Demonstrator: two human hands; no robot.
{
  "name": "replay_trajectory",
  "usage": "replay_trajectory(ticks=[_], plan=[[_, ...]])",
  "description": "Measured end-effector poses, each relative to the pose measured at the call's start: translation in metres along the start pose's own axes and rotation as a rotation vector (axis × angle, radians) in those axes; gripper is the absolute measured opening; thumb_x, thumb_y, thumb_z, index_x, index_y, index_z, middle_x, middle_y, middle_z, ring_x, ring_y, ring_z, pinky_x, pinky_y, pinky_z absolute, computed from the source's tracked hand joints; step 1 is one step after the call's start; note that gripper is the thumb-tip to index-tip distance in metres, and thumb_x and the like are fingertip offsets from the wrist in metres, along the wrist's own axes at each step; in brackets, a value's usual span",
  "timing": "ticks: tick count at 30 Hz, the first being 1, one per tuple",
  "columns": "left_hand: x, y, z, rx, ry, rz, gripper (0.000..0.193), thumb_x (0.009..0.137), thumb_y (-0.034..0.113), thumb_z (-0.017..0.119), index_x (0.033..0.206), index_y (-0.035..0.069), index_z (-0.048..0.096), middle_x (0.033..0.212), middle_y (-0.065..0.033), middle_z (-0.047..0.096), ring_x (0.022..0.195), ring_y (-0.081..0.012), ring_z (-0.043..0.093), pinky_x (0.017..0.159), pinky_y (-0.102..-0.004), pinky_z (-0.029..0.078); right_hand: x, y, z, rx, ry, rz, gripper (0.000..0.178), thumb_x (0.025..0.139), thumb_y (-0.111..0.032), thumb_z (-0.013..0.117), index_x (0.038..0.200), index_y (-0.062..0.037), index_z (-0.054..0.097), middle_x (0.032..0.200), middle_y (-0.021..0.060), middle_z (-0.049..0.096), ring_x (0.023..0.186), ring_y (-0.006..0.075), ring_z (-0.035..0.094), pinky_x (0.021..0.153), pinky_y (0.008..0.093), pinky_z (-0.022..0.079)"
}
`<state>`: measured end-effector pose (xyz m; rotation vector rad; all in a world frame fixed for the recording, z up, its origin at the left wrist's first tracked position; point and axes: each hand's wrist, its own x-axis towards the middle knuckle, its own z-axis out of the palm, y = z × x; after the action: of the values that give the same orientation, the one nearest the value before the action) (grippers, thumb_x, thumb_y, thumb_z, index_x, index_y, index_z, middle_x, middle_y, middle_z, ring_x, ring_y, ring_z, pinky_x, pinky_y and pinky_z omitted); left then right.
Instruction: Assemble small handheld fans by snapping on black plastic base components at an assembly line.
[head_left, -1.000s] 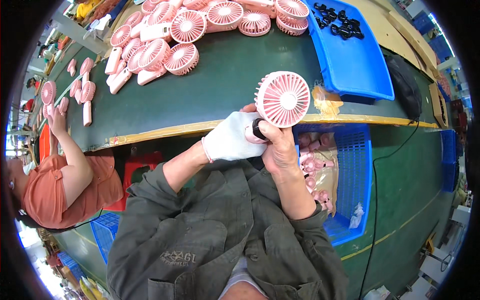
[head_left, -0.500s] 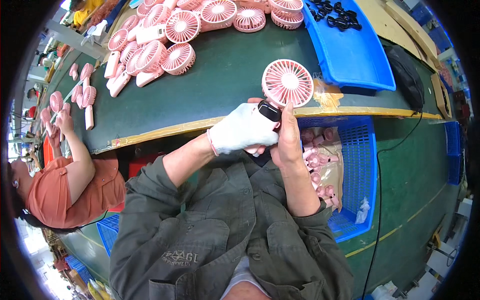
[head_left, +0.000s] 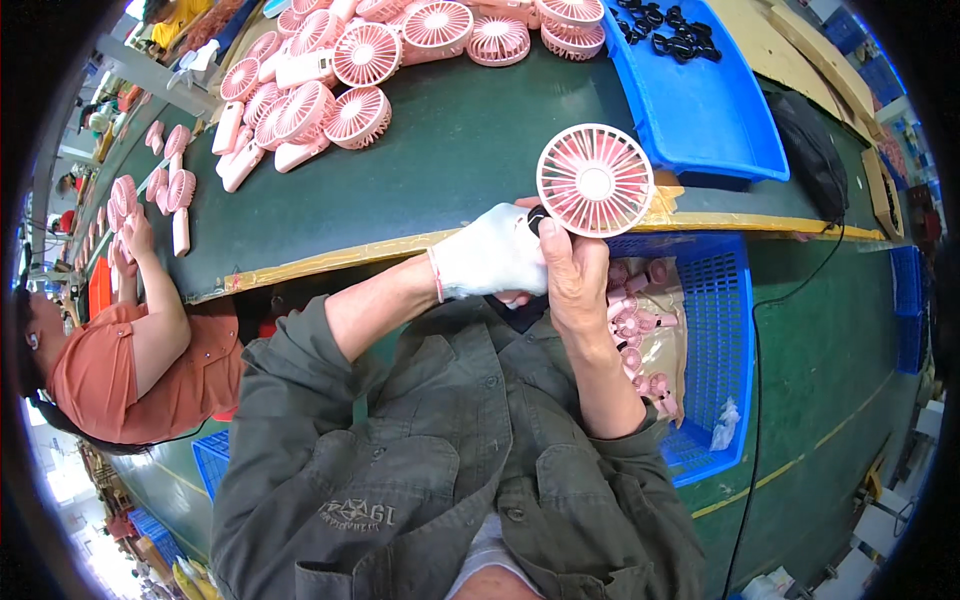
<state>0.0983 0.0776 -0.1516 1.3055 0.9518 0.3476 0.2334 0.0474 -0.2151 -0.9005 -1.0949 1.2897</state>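
Note:
A pink handheld fan (head_left: 596, 181) is held up in front of me, its round grille facing up. My left hand (head_left: 490, 258), in a white glove, is closed round the fan below its head. The bare fingers of my right hand (head_left: 578, 275) grip the fan's neck, thumb against the lower rim of the grille. A black piece (head_left: 538, 217) shows at the neck between the two hands; most of it, like the handle, is hidden by my fingers.
Many pink fans (head_left: 366, 54) are heaped on the green table (head_left: 470, 135). A blue tray (head_left: 705, 120) holds black parts (head_left: 683, 38). Below the table edge, a blue crate (head_left: 718, 340) contains more fans. At left, a co-worker (head_left: 140, 365) handles fans; a cable (head_left: 758, 400) hangs at right.
The fan's head has come a little nearer and to the right, its grille facing up more fully. Less of the black piece shows now. Both hands keep their hold.

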Motion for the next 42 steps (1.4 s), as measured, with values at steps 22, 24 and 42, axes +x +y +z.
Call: replay_trajectory(ticks=[22, 24, 42], plan=[[0.018, -0.003, -0.002, 0.184, 0.013, 0.146, 0.021, 0.073, 0.016, 0.068, 0.081, 0.001, 0.056, 0.060, -0.0078, 0.059, 0.048, -0.0143, 0.059, 0.046, -0.0301, 0.047, 0.003, -0.015, -0.023, -0.003, -0.155, 0.016, 0.042, 0.088, -0.016, 0.069, 0.122, 0.0038, 0.052, 0.107, 0.0068, 0.059, 0.097, 0.0138, 0.056, 0.089, 0.0298, 0.046], [0.015, -0.002, 0.000, 0.141, -0.019, 0.087, 0.021, 0.072, 0.015, 0.072, 0.080, 0.003, 0.056, 0.058, -0.0024, 0.058, 0.048, -0.0084, 0.056, 0.044, -0.0262, 0.045, 0.000, -0.014, -0.021, 0.171, -0.133, 0.033, 0.042, 0.086, -0.014, 0.072, 0.119, 0.0036, 0.053, 0.103, 0.0083, 0.061, 0.093, 0.0159, 0.060, 0.082, 0.0308, 0.051], [0.000, -0.008, 0.039, 0.713, 0.476, 0.613, 0.035, 0.075, 0.021, 0.066, 0.107, 0.009, 0.059, 0.089, -0.0111, 0.061, 0.080, -0.0321, 0.064, 0.063, -0.0393, 0.053, 0.000, 0.024, -0.028, 0.664, -0.298, -0.065, 0.072, 0.078, -0.041, 0.079, 0.140, -0.0243, 0.049, 0.142, 0.0254, 0.041, 0.130, 0.0386, 0.044, 0.106, 0.0507, 0.039]])
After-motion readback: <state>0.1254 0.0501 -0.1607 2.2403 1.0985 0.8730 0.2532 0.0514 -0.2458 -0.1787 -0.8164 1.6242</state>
